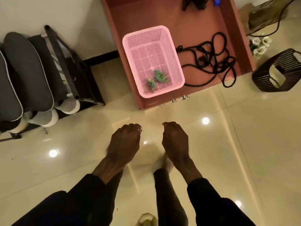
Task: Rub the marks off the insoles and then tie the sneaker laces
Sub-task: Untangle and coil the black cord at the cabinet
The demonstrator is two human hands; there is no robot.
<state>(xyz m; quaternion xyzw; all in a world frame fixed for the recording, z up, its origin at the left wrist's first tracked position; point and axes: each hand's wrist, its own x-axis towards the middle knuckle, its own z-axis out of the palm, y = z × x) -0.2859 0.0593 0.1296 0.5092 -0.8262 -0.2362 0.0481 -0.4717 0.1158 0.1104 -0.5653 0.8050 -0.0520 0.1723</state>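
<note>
Grey insoles (27, 70) lean far left; left hand (124, 142) and right hand (175, 141) hang loosely curled, empty; rubbing bare-handed could smear marks.

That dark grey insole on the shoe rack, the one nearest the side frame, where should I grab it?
Pinch the insole by its rounded near end, which juts past the front rail of the shoe rack above the sneakers. Come from the front with the left hand, thumb on top, fingers underneath: it is thin and flat, and that end looks free.
</note>
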